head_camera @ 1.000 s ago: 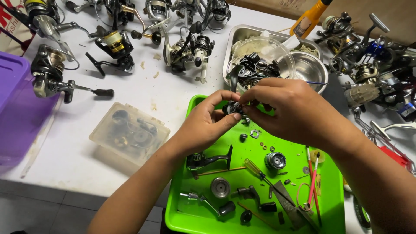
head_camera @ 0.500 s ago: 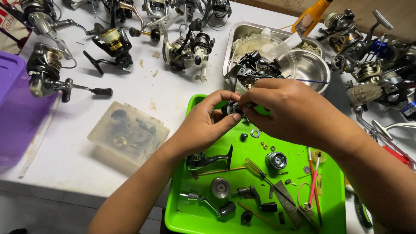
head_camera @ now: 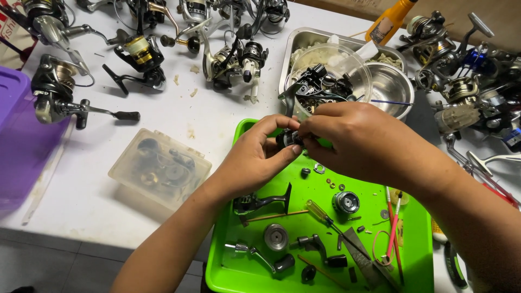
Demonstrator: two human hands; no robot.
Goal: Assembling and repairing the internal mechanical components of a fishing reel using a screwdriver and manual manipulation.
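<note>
Both hands meet over the far end of a green tray on the white tabletop. The left hand and the right hand each have their grip clamped on a small dark reel part, pinched between the fingertips of both and held just above the tray. In the tray lie a yellow-handled screwdriver, a round metal spool, a crank handle, washers and other small pieces. Left of the tray sits a clear plastic box with parts inside. Beyond the hands stands a metal bowl, and fishing reels are spread over the far tabletop. A purple bin is at the left edge.
</note>
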